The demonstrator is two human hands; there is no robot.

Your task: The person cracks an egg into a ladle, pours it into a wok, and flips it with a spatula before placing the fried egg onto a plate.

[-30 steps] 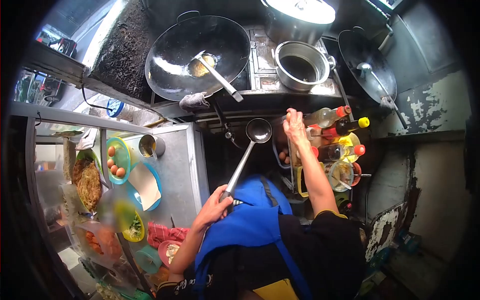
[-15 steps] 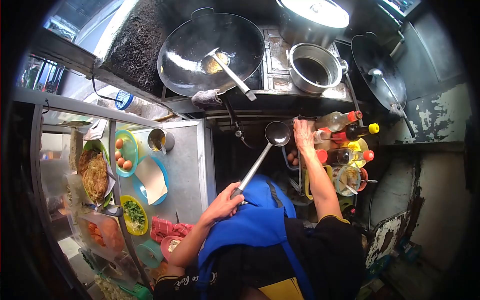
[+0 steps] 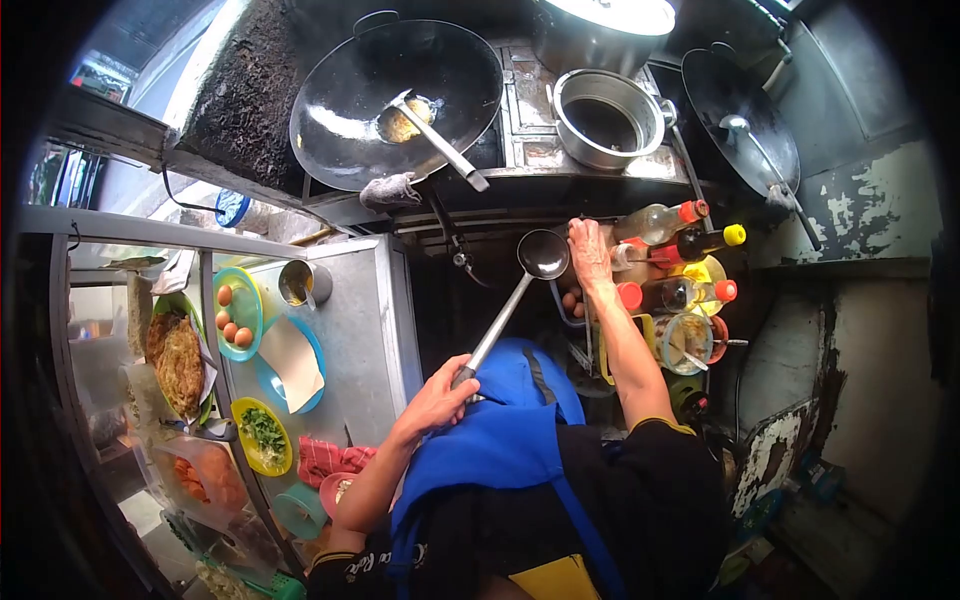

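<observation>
My left hand (image 3: 440, 400) is wrapped round the dark handle end of a metal ladle (image 3: 543, 255), whose bowl hangs between the stove front and the bottles. My right hand (image 3: 590, 253) is at the far left edge of the bottle group, fingers bent downward; what its fingertips touch is hidden. Beside it stand a clear bottle with a red cap (image 3: 655, 223), a dark bottle with a yellow cap (image 3: 705, 243) and another red-capped bottle (image 3: 690, 292). Egg sits in the large wok (image 3: 340, 90), with a long-handled spatula (image 3: 445, 150) resting over it.
A handled pot (image 3: 610, 118) with dark contents and a bigger pot (image 3: 610, 40) stand on the stove. Another wok (image 3: 740, 130) is at the right. Along the left are a plate of eggs (image 3: 252, 300), chopped greens (image 3: 263, 430) and a metal cup (image 3: 303, 284).
The stove, wok and bottles appear shifted slightly up and left in view. My left hand still holds the ladle, and my right hand remains by the bottles.
</observation>
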